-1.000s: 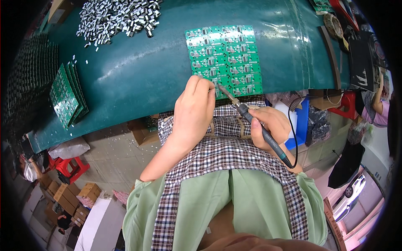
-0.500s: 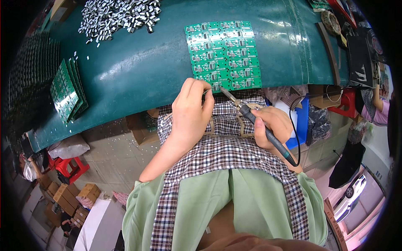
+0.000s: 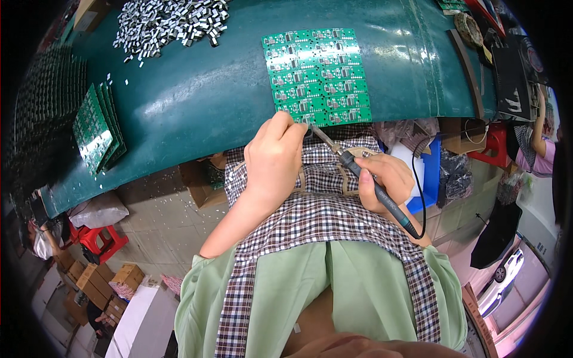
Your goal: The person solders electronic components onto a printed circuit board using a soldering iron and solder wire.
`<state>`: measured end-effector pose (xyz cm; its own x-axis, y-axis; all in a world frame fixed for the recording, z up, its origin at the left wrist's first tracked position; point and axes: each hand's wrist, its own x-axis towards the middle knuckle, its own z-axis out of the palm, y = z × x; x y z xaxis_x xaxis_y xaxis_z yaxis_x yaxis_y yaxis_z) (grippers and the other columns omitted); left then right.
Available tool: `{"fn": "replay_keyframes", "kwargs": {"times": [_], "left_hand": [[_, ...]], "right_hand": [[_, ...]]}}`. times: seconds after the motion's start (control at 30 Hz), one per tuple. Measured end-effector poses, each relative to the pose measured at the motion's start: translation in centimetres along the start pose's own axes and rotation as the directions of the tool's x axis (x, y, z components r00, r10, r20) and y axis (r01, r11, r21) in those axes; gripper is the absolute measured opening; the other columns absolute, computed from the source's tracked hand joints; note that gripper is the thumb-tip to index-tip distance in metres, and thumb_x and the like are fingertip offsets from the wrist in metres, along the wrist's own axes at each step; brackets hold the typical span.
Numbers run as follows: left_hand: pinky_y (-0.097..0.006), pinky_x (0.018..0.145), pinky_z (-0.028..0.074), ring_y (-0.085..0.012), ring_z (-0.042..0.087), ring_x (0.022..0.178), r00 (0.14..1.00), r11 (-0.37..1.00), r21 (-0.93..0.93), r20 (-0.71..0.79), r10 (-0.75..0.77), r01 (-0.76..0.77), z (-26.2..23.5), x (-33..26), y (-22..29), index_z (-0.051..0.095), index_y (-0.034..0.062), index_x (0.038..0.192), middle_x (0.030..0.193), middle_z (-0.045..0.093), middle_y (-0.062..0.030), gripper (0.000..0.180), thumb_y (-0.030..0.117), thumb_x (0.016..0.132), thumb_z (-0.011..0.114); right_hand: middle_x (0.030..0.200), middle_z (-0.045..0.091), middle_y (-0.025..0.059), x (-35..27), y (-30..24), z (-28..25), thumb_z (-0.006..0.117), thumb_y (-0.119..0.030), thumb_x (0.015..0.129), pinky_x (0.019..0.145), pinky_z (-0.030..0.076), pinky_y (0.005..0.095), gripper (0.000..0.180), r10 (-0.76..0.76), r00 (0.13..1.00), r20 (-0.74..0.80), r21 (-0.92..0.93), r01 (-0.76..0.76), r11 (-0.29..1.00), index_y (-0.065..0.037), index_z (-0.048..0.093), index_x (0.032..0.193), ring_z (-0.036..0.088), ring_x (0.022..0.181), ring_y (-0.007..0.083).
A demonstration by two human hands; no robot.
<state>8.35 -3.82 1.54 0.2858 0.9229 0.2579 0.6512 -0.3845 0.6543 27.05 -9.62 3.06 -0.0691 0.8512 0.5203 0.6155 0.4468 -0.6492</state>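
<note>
A green panel of joined circuit boards point(image 3: 322, 74) lies flat at the near edge of the table, its small parts facing up. My left hand point(image 3: 271, 158) is closed in a pinch at the panel's lower left corner; what its fingertips hold, if anything, is hidden. My right hand point(image 3: 394, 176) grips a soldering iron point(image 3: 395, 209) by its dark handle, like a pen. The iron's metal tip slants up and left to the panel's near edge, close beside my left fingertips. Whether the tip touches the board I cannot tell.
On the green table point(image 3: 197, 95), a pile of small metal parts point(image 3: 170, 24) lies at the far left. Several circuit panels point(image 3: 95, 131) stand upright nearer left, beside a dark stack point(image 3: 45, 101). A dark bar point(image 3: 467, 71) lies at right. The iron's cord point(image 3: 422, 206) loops beside my right hand.
My left fingers have curled in, and the hand has shifted slightly at the panel's corner. The iron's tip has moved slightly left and nearer me. The panel sits almost as before.
</note>
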Motion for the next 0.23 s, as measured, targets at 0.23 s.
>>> {"fn": "replay_keyframes", "kwargs": {"times": [0.23], "left_hand": [[-0.033, 0.059, 0.048, -0.0174, 0.061, 0.068, 0.986, 0.987, 0.0, -0.057, -0.158, 0.159, -1.6, 0.2, -0.3, 0.067, 0.007, 0.093, 0.076, 0.057, -0.0085, 0.019, 0.008, 0.075, 0.073]], "right_hand": [[0.068, 0.066, 0.0133, -0.9, 0.3, -0.8, 0.063, -0.011, 0.075, 0.053, 0.053, 0.0323, 0.016, 0.024, 0.995, -0.092, 0.026, -0.022, 0.999, 0.003, 0.066, 0.079, 0.064, 0.056, 0.0244]]}}
